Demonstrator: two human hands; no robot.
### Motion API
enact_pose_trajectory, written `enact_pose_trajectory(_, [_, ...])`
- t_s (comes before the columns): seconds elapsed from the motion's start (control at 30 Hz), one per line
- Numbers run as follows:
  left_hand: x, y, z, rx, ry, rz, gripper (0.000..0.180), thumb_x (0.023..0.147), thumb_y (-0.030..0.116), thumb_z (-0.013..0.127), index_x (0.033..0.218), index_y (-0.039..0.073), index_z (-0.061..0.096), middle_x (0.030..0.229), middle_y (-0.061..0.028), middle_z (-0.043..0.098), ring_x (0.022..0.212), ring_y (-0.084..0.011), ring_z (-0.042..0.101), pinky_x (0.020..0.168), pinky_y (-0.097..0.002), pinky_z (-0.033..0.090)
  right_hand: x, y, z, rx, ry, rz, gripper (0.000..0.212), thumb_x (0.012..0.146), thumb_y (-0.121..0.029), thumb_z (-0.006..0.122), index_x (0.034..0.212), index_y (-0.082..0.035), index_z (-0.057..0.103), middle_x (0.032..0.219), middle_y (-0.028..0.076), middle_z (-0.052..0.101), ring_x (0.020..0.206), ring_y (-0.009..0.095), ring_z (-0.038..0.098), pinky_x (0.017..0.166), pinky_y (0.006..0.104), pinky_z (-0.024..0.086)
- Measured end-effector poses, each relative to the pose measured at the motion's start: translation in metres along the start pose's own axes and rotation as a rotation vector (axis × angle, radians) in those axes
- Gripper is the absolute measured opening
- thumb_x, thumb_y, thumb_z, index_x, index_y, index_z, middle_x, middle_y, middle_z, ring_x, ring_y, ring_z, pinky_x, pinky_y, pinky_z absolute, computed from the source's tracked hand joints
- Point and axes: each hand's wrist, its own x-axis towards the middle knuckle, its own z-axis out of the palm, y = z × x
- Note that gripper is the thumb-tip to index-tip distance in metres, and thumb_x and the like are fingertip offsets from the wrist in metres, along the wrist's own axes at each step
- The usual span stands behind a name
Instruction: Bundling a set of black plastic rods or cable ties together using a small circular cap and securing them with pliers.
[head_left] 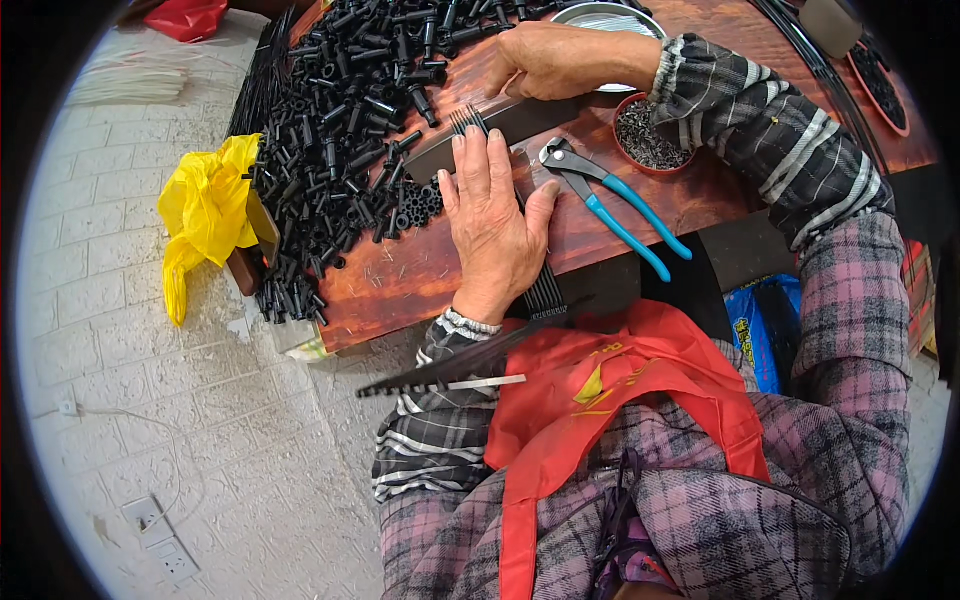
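Observation:
My left hand (492, 225) lies flat with its fingers stretched over a row of thin black rods (545, 295). These rods rest across a dark bar (435, 158) on the table, their tips showing past my fingertips. Beyond those tips is my right hand (568, 62), its fingers curled together; whatever they may hold is hidden. Blue-handled pliers (612, 205) lie on the wood to the right of my left hand. A red-rimmed bowl (652, 138) of small dark metal pieces stands beside my right sleeve. Partly behind my right wrist is a round metal dish (650, 12) with pale thin sticks.
Black plastic tubes (320, 140) are heaped over the left of the reddish wooden table (385, 290). A yellow plastic bag (210, 205) hangs at its left edge. Red cloth (630, 360) covers my lap. Dark toothed strips (440, 375) extend over my left forearm.

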Motion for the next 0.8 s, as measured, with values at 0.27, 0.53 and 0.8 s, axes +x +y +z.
enact_pose_trajectory(0.27, [0.002,0.000,0.002,-0.010,-0.002,0.012,0.065,0.078,0.035,0.054,0.126,-0.002,0.030,0.132,-0.0211,0.024,0.125,-0.0353,0.021,0.099,-0.0503,0.015,0.000,-0.004,-0.001,0.072,-0.085,0.038,0.036,0.068,-0.001,0.049,0.100,-0.010,0.062,0.070,0.018,0.060,0.061,0.026,0.057,0.056,0.0333,0.043])
enact_pose_trajectory(0.53, [0.003,-0.002,0.000,-0.021,-0.009,0.006,0.065,0.078,0.035,0.054,0.126,-0.002,0.030,0.132,-0.0214,0.024,0.124,-0.0358,0.021,0.099,-0.0507,0.015,0.009,0.000,-0.003,0.050,-0.070,-0.043,0.041,0.064,0.004,0.046,0.100,-0.007,0.061,0.065,0.018,0.058,0.057,0.025,0.055,0.054,0.0334,0.041])
enact_pose_trajectory(0.8, [0.002,-0.004,0.000,-0.030,-0.006,0.009,0.066,0.078,0.034,0.055,0.126,-0.003,0.029,0.132,-0.0214,0.024,0.124,-0.0362,0.021,0.098,-0.0509,0.016,0.012,-0.003,0.000,0.053,-0.059,-0.043,0.045,0.060,0.007,0.045,0.100,-0.006,0.061,0.065,0.018,0.058,0.059,0.027,0.057,0.056,0.0348,0.042])
